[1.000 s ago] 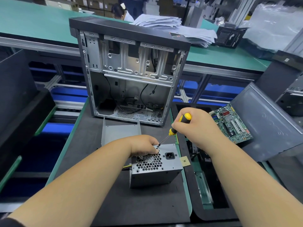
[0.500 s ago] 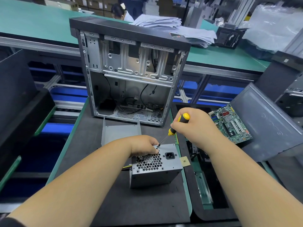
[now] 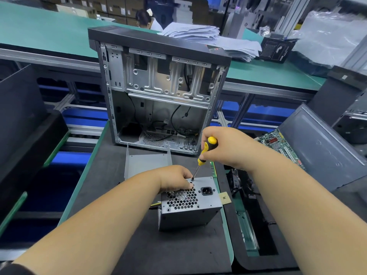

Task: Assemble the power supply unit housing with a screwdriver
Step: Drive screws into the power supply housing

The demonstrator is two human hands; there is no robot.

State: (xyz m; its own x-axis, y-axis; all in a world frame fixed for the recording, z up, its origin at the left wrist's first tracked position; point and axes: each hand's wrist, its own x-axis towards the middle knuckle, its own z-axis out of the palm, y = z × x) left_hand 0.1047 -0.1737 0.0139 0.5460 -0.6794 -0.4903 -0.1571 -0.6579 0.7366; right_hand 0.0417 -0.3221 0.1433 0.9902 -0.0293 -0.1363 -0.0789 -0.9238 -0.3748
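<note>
Steeper now, the screwdriver, gripped by right hand; left hand seemingly steadies power supply.

Computer assembly line workstation in a factory.
Green-matted benches, an open PC tower chassis, a loose motherboard, stacked cartons.
</note>
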